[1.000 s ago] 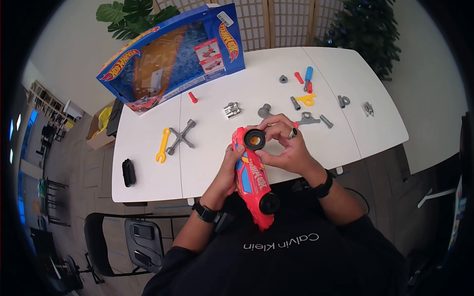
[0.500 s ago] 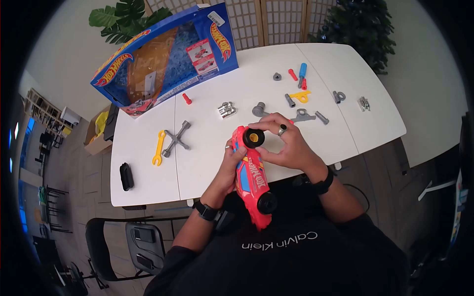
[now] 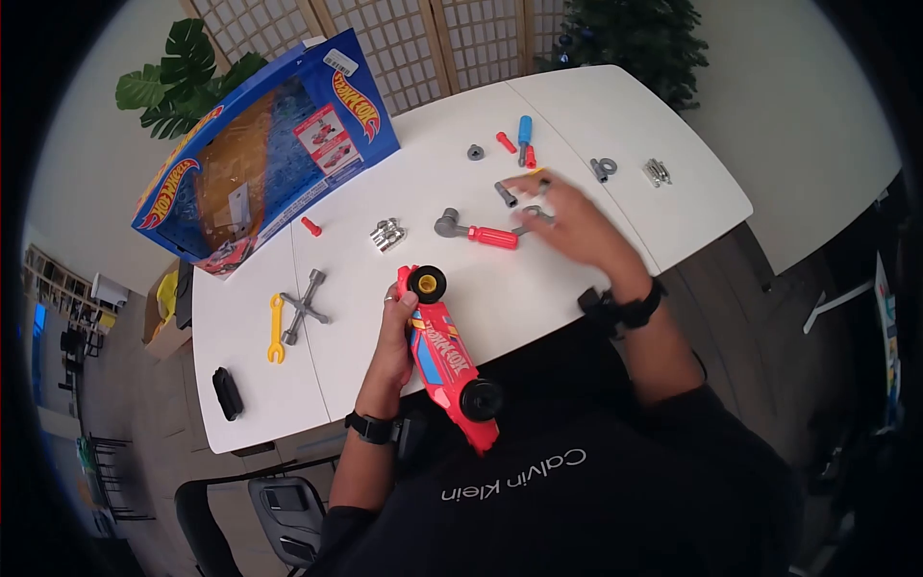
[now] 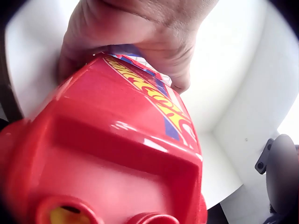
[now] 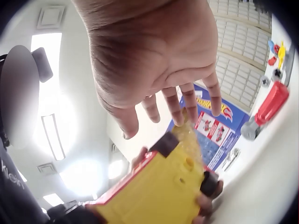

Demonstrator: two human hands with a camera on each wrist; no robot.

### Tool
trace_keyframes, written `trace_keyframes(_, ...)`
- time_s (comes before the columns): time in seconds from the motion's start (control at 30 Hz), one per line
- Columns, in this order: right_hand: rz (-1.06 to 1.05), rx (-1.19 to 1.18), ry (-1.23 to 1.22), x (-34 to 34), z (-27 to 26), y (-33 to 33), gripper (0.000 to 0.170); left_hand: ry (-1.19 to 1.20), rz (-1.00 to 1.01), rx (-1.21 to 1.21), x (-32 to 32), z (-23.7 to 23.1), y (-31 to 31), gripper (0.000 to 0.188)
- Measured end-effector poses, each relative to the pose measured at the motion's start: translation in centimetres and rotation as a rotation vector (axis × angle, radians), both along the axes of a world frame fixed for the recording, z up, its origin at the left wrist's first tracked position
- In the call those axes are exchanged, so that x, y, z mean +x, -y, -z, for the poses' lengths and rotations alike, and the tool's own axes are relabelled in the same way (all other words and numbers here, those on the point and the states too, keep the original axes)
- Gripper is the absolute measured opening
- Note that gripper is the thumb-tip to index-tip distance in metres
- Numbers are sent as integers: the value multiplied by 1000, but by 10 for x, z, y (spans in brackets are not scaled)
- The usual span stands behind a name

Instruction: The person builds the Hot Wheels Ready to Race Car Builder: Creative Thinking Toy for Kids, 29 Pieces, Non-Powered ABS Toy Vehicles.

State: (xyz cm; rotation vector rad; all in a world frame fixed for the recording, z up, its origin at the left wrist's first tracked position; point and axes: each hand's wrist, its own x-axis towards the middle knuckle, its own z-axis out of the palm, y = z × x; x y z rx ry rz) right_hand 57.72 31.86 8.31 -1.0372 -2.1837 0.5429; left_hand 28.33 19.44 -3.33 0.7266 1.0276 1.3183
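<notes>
My left hand (image 3: 389, 341) grips a red toy car (image 3: 444, 354) along its side, over the table's near edge. The car's front wheel (image 3: 428, 284) is black with a yellow hub, and a second black wheel (image 3: 481, 398) is at the end nearer my body. Its yellow underside (image 5: 159, 189) shows in the right wrist view. My right hand (image 3: 582, 231), blurred, hovers with fingers extended over the loose tools. Beneath it are a grey bolt (image 3: 506, 193), a grey tool and a mostly hidden yellow piece. A red-handled tool (image 3: 492, 237) with a grey head lies just left of it.
A blue toy box (image 3: 370, 135) stands at the back left. Nearer lie a grey cross wrench (image 3: 306, 308), a yellow wrench (image 3: 277, 329), a chrome piece (image 3: 387, 234) and a black case (image 3: 227, 392). Farther back are a blue screwdriver (image 3: 525, 130) and several small parts.
My right hand has let go of the car's wheel and moved right, out over the tools. The red-handled tool is now uncovered. The head view has shifted; my left hand still holds the car.
</notes>
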Motion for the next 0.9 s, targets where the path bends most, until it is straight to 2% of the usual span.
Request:
trace_keyframes(0.07, 346, 225, 239, 50, 13, -49, 31, 15, 25, -5, -3, 1, 1, 77)
trace_keyframes(0.13, 527, 71, 413, 91, 15, -89, 40, -2, 61, -21, -4, -2, 2, 87)
trace_keyframes(0.17, 530, 75, 415, 108, 21, -103, 40, 0, 63, -17, -4, -4, 3, 87)
trace_keyframes(0.27, 333, -35, 448, 144, 53, -143, 42, 15, 75, -21, -3, -4, 4, 85)
trace_keyframes(0.4, 323, -21, 404, 152, 63, -161, 37, 0, 58, -35, -2, -2, 6, 86)
trace_keyframes(0.5, 389, -51, 498, 161, 67, -164, 33, -7, 57, -47, -2, -1, 8, 87)
trace_keyframes(0.6, 431, 41, 455, 164, 67, -156, 23, -28, 65, -35, -1, -5, 9, 88)
trace_keyframes(0.67, 524, -184, 232, 145, 33, -123, 21, -47, 63, -24, -3, -4, 8, 87)
trace_keyframes(0.7, 511, -185, 235, 137, 27, -115, 21, -29, 68, -9, -4, 1, 6, 85)
trace_keyframes(0.77, 418, -183, 31, 116, 16, -97, 18, -11, 51, 0, -6, 7, 4, 82)
trace_keyframes(0.8, 399, -187, 34, 101, 10, -84, 18, -34, 42, 24, -5, 9, 1, 80)
trace_keyframes(0.87, 157, -79, -135, 51, -14, -38, 16, -45, 29, 28, -2, 6, 0, 72)
trace_keyframes(0.9, 56, -102, -143, 29, -20, -18, 15, -45, 19, 24, 0, 2, 0, 72)
